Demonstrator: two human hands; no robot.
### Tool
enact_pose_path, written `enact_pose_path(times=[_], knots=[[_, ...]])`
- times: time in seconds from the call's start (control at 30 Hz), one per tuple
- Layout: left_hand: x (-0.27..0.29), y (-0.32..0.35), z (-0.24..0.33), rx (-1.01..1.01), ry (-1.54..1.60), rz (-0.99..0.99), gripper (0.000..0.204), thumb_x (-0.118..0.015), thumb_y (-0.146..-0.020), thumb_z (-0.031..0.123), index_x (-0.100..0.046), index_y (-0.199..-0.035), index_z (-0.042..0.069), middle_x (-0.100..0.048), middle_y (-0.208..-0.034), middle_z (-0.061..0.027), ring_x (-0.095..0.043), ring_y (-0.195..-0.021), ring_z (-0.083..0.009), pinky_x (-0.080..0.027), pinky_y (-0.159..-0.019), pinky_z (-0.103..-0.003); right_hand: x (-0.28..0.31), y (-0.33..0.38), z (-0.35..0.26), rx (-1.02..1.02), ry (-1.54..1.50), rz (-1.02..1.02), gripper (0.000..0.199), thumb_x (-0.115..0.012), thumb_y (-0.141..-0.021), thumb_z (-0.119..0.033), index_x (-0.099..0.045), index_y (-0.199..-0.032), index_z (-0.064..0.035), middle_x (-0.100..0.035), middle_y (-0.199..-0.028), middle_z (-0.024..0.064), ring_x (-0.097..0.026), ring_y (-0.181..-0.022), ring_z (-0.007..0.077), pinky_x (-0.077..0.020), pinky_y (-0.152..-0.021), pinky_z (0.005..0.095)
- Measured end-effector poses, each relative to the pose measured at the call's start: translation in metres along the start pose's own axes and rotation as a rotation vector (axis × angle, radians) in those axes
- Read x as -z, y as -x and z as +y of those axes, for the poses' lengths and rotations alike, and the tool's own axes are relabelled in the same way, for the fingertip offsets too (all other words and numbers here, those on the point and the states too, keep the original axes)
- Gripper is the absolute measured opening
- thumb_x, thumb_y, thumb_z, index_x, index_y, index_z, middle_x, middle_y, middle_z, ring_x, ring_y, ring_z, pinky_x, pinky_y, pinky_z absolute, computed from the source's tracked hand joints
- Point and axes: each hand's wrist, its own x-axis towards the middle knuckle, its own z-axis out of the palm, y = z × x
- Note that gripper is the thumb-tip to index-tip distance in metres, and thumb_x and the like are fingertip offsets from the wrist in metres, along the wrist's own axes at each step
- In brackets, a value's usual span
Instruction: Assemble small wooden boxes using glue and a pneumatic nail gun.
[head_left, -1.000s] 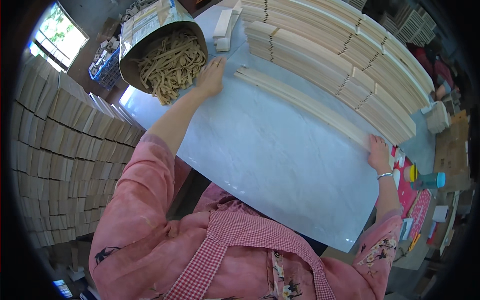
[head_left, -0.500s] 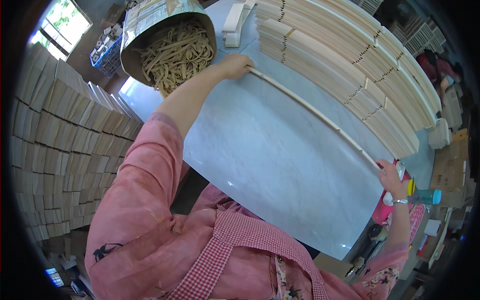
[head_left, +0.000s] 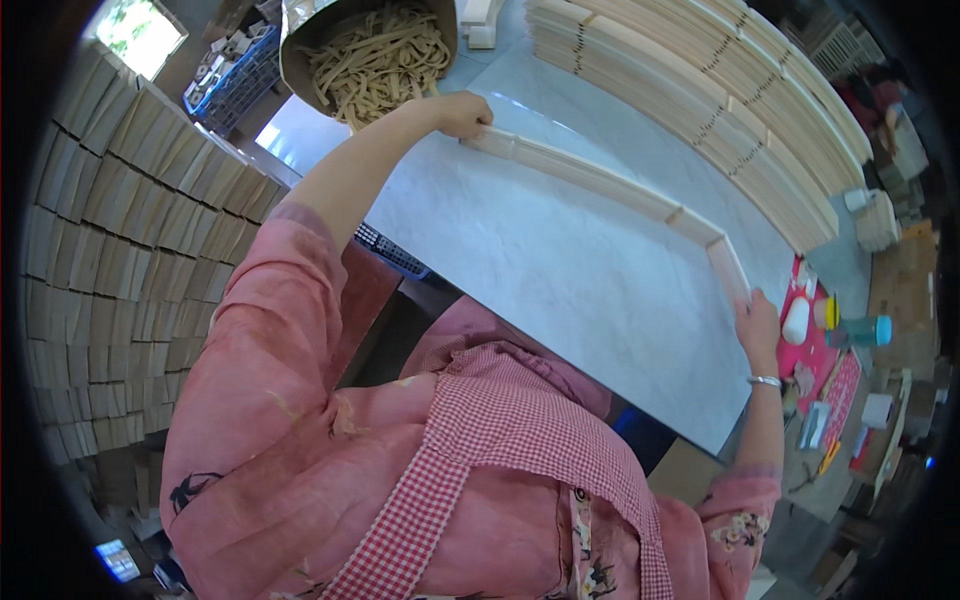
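Observation:
A long, thin pale wooden strip (head_left: 590,183) stands on edge over the light grey marbled tabletop (head_left: 540,270). It bends sharply near its right end, where a short section angles toward me, and shows another joint near its left end. My left hand (head_left: 465,115) is closed on the far left end, close to the box of tan strips. My right hand (head_left: 757,325) grips the end of the bent section at the table's right side. Beyond the strip, a stack of similar jointed wooden strips (head_left: 690,100) lies along the table's far side.
An open box (head_left: 293,70) full of tangled tan strips (head_left: 385,60) sits at the far left. Stacked wooden pieces (head_left: 130,240) rise at left, near a blue basket (head_left: 240,80). Beside my right hand are a white bottle (head_left: 797,321), a yellow-lidded jar (head_left: 826,312) and a teal-lidded jar (head_left: 868,331).
The strip was nearly straight; now its right section is bent toward me and its broad face shows. My right hand has moved slightly left and up, my left hand slightly left.

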Motion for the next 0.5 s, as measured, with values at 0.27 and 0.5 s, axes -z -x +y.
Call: enact_pose_path(times=[0.27,0.5], knots=[[-0.037,0.039,0.039,0.112,-0.24,0.173,0.023,-0.059,-0.085,0.022,-0.073,-0.088,0.004,-0.074,-0.091,-0.0133,-0.067,-0.083,-0.0344,-0.053,-0.074,-0.044,-0.02,0.033,-0.064,0.025,-0.367,0.08,0.024,-0.058,-0.091,-0.01,-0.063,-0.112,0.0001,-0.069,-0.096,0.0212,-0.064,-0.078,0.0437,-0.0531,-0.074,0.0484],[-0.06,0.044,0.049,0.147,-0.23,0.143,0.029,-0.057,-0.087,0.022,-0.071,-0.104,0.004,-0.074,-0.103,-0.0162,-0.068,-0.089,-0.0375,-0.054,-0.079,-0.046,0.013,0.071,-0.095,0.503,-0.452,-0.04,0.034,-0.068,-0.082,-0.002,-0.066,-0.116,-0.0039,-0.06,-0.103,0.0135,-0.057,-0.088,0.0314,-0.0498,-0.084,0.0371]])
